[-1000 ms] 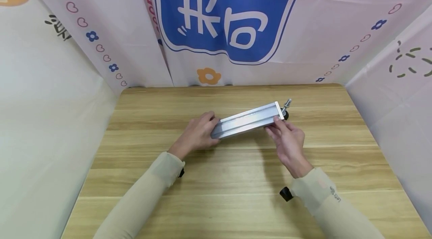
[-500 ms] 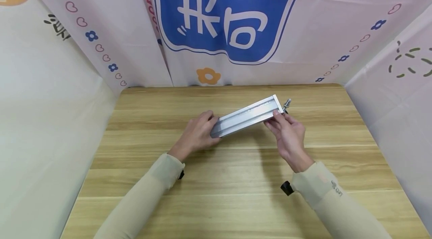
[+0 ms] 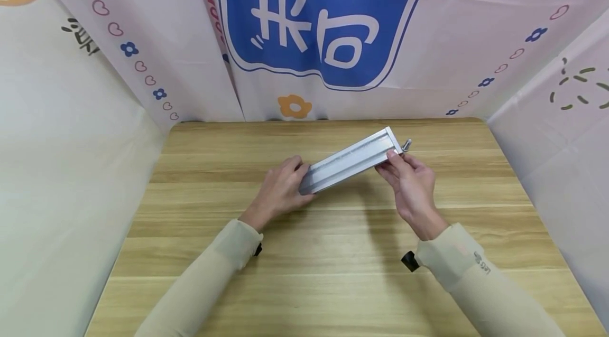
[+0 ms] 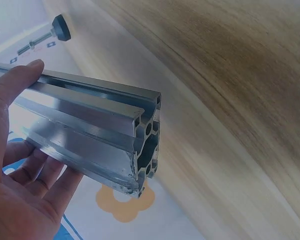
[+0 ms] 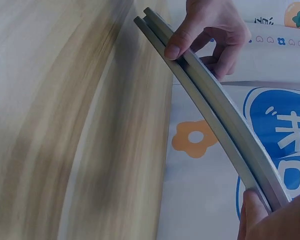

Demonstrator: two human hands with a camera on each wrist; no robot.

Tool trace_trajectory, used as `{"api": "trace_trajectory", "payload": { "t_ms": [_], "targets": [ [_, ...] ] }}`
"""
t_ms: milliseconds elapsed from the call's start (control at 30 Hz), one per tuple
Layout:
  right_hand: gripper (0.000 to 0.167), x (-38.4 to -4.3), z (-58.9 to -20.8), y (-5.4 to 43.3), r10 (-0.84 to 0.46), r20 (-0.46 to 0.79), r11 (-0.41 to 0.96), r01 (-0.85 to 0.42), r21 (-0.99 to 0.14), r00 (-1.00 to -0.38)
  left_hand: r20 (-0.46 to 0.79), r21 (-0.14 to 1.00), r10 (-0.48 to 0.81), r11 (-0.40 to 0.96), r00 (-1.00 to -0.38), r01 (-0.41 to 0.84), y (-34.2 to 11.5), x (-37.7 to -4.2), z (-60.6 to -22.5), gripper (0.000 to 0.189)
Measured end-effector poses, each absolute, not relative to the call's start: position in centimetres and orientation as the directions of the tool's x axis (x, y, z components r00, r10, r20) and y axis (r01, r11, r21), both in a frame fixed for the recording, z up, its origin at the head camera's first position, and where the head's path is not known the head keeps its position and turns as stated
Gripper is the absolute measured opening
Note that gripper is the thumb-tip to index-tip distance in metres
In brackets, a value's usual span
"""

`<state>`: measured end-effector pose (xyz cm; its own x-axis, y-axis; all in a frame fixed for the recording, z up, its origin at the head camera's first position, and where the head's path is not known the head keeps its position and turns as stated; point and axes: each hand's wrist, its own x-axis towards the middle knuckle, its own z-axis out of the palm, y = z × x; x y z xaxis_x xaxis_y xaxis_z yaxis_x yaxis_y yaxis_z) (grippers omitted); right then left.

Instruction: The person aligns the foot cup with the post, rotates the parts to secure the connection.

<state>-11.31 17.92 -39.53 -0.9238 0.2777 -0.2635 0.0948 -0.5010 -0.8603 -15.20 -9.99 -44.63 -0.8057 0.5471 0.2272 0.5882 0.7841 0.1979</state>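
Observation:
A silver aluminum extrusion profile (image 3: 349,164) slants above the table in the head view, its right end farther from the person. My left hand (image 3: 284,185) grips its left end. With thumb and fingers, my right hand (image 3: 413,189) pinches the lower edge near the right end. The left wrist view shows the long slots and the hollow cut end face (image 4: 148,142); the thumb lies on the top edge. Beyond the right fingers stands a leveling foot (image 4: 61,28) with a threaded stud and black base; in the head view only its stud (image 3: 406,145) shows.
A wood-grain table (image 3: 304,284) spreads under both hands. At its back hangs a white printed cloth (image 3: 437,62) with a blue sign, and pale cloth closes off both sides. Black straps (image 3: 410,261) hang by the sleeve cuffs.
The profile's right end has swung up and away from the person, with the right hand following slightly. The leveling foot's black base has become hidden in the head view. The left hand stays nearly still.

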Motion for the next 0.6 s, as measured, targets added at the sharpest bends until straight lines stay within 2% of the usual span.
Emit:
{"api": "trace_trajectory", "payload": {
  "t_ms": [400, 500, 600],
  "targets": [
    [0.051, -11.6, -38.7, 18.0, 0.276, -0.198, -0.465, 0.049, -0.884, -0.941, 0.303, 0.248, 0.498, 0.782, -0.813, 0.572, -9.6, -14.8, -44.8, 0.073],
    [0.048, -11.7, -38.3, 18.0, 0.275, -0.185, -0.462, 0.039, -0.886, -0.944, 0.316, 0.261, 0.487, 0.78, -0.814, 0.568, -9.5, -14.7, -44.8, 0.073],
    [0.038, -11.8, -38.0, 18.0, 0.275, -0.159, -0.462, 0.015, -0.887, -0.948, 0.327, 0.274, 0.476, 0.78, -0.817, 0.563, -9.3, -14.6, -44.9, 0.073]
  ]
}}
